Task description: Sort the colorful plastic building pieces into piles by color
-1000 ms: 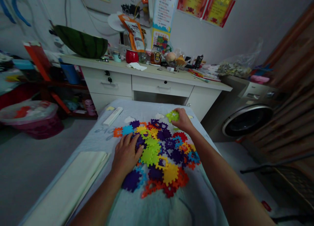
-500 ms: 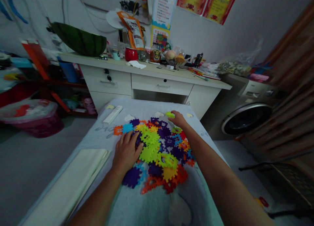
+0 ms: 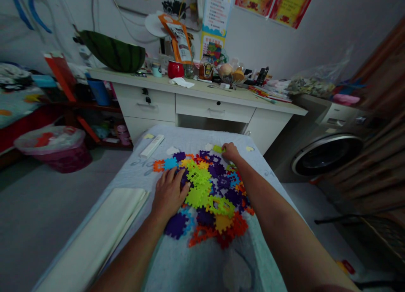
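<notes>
A heap of flat interlocking plastic puzzle pieces (image 3: 209, 195) in purple, green, yellow, orange, red and blue lies on a pale blue cloth-covered table (image 3: 202, 258). My left hand (image 3: 170, 193) rests flat on the heap's left side, fingers spread over purple and green pieces. My right hand (image 3: 230, 152) reaches to the far edge of the heap, fingers pinched on a lime-green piece (image 3: 217, 148) held low at the cloth.
A white remote-like bar (image 3: 152, 146) lies at the table's far left; a folded cream cloth (image 3: 104, 228) lies at its near left. Beyond stand a cluttered white desk (image 3: 215, 108) bearing a watermelon (image 3: 112, 53), a washing machine (image 3: 325, 152), and a pink bin (image 3: 55, 148).
My right hand has lowered the lime-green piece from above the heap down to the cloth at its far edge. Green pieces now lie across the heap's middle. My left hand stays put.
</notes>
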{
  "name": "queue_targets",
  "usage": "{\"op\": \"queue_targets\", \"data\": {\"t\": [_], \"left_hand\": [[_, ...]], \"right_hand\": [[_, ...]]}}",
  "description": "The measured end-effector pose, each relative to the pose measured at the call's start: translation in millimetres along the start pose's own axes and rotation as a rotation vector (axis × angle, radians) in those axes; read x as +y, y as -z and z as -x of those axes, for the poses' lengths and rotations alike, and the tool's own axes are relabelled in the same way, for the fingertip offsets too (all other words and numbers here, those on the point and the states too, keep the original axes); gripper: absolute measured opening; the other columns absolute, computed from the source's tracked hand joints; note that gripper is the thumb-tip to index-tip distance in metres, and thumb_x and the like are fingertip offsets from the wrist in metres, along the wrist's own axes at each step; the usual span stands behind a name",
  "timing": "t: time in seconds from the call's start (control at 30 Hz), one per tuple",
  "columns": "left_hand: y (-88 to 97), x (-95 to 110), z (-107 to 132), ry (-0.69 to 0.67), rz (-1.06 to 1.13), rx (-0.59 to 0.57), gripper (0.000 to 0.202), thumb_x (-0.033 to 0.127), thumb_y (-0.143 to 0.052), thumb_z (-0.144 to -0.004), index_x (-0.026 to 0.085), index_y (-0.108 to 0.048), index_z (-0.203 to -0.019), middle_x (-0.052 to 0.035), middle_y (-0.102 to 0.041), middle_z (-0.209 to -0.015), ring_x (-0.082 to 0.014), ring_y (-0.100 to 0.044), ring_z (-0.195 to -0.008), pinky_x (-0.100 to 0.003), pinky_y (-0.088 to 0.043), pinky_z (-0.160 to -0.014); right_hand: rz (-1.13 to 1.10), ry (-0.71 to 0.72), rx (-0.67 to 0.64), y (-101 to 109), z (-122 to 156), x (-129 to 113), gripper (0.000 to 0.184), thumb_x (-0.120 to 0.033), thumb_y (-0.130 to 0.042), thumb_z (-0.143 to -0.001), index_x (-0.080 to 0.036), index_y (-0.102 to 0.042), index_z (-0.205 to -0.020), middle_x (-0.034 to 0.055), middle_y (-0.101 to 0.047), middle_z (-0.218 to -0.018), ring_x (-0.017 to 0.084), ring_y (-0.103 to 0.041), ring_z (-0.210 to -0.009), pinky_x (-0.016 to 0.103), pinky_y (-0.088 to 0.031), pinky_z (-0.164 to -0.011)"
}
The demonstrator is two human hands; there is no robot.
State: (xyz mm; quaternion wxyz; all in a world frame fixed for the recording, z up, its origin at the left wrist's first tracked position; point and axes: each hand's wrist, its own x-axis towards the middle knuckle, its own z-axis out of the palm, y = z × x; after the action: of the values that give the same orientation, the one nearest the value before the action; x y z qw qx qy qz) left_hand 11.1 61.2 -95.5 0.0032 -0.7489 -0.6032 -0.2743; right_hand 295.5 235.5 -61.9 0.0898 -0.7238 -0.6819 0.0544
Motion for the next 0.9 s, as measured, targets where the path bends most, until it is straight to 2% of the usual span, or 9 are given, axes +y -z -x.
{"op": "queue_targets", "data": {"t": [0.13, 0.3, 0.43, 0.53, 0.63, 0.73, 0.8, 0.9], "left_hand": [[-0.2, 0, 0, -0.006, -0.002, -0.008, 0.049, 0.043, -0.043, -0.094, 0.020, -0.051, -0.136, -0.0136, -0.049, -0.140, -0.0307, -0.042, -0.131, -0.050, -0.038, -0.108], [-1.3, -1, 0, -0.017, -0.015, 0.010, 0.048, 0.044, -0.045, -0.093, 0.021, -0.051, -0.136, -0.0126, -0.050, -0.140, -0.0305, -0.043, -0.130, -0.050, -0.038, -0.108], [-2.1, -3, 1, -0.024, -0.008, 0.014, 0.048, 0.043, -0.046, -0.093, 0.021, -0.053, -0.135, -0.0128, -0.050, -0.140, -0.0312, -0.044, -0.130, -0.050, -0.039, -0.108], [-2.2, -3, 1, -0.027, -0.009, 0.009, 0.048, 0.043, -0.046, -0.093, 0.020, -0.053, -0.135, -0.0135, -0.051, -0.140, -0.0322, -0.044, -0.129, -0.051, -0.040, -0.107], [-2.1, -3, 1, -0.028, 0.001, 0.023, 0.047, 0.043, -0.047, -0.093, 0.021, -0.054, -0.134, -0.0133, -0.051, -0.139, -0.0324, -0.044, -0.129, -0.052, -0.040, -0.107], [-1.6, -2, 1, -0.035, 0.016, 0.040, 0.047, 0.043, -0.047, -0.093, 0.021, -0.054, -0.134, -0.0132, -0.052, -0.138, -0.0318, -0.045, -0.128, -0.052, -0.041, -0.106], [-1.4, -3, 1, -0.039, 0.026, 0.047, 0.046, 0.043, -0.047, -0.093, 0.022, -0.054, -0.133, -0.0126, -0.053, -0.138, -0.0309, -0.046, -0.127, -0.052, -0.041, -0.106], [-1.6, -4, 1, -0.053, 0.044, 0.050, 0.044, 0.044, -0.044, -0.095, 0.021, -0.057, -0.130, -0.0126, -0.054, -0.136, -0.0300, -0.047, -0.126, -0.051, -0.040, -0.107]], "right_hand": [[-0.032, -0.061, 0.021, -1, 4, 1, 0.028, -0.030, -0.064, -0.080, -0.016, -0.067, -0.103, 0.0151, -0.058, -0.114, 0.025, -0.062, -0.100, 0.032, -0.048, -0.085], [-0.027, -0.053, 0.021, -7, -1, -7, 0.054, -0.051, -0.065, -0.079, -0.014, -0.062, -0.118, 0.0181, -0.056, -0.121, 0.029, -0.059, -0.110, 0.033, -0.047, -0.089], [0.006, -0.049, 0.005, -6, -8, -17, 0.056, -0.048, -0.072, -0.074, -0.013, -0.061, -0.117, 0.0188, -0.057, -0.123, 0.029, -0.059, -0.110, 0.033, -0.047, -0.089], [-0.049, -0.022, 0.036, 6, -4, -22, 0.054, -0.039, -0.075, -0.072, -0.012, -0.060, -0.117, 0.0158, -0.061, -0.118, 0.025, -0.060, -0.106, 0.031, -0.047, -0.088], [-0.202, 0.109, 0.005, 26, 15, -25, 0.046, -0.031, -0.073, -0.074, -0.014, -0.061, -0.114, 0.0099, -0.065, -0.112, 0.021, -0.061, -0.101, 0.030, -0.046, -0.088], [-0.405, 0.288, -0.177, 47, 46, -22, 0.043, -0.032, -0.072, -0.075, -0.017, -0.062, -0.114, 0.0066, -0.067, -0.112, 0.019, -0.063, -0.098, 0.029, -0.049, -0.085], [-0.498, 0.336, -0.242, 57, 65, -16, 0.044, -0.035, -0.069, -0.079, -0.019, -0.060, -0.119, 0.0075, -0.066, -0.118, 0.019, -0.063, -0.100, 0.029, -0.050, -0.082], [-0.367, 0.259, -0.134, 62, 86, -2, 0.042, -0.033, -0.066, -0.082, -0.020, -0.060, -0.122, 0.0107, -0.062, -0.127, 0.022, -0.061, -0.109, 0.033, -0.050, -0.087]]}}
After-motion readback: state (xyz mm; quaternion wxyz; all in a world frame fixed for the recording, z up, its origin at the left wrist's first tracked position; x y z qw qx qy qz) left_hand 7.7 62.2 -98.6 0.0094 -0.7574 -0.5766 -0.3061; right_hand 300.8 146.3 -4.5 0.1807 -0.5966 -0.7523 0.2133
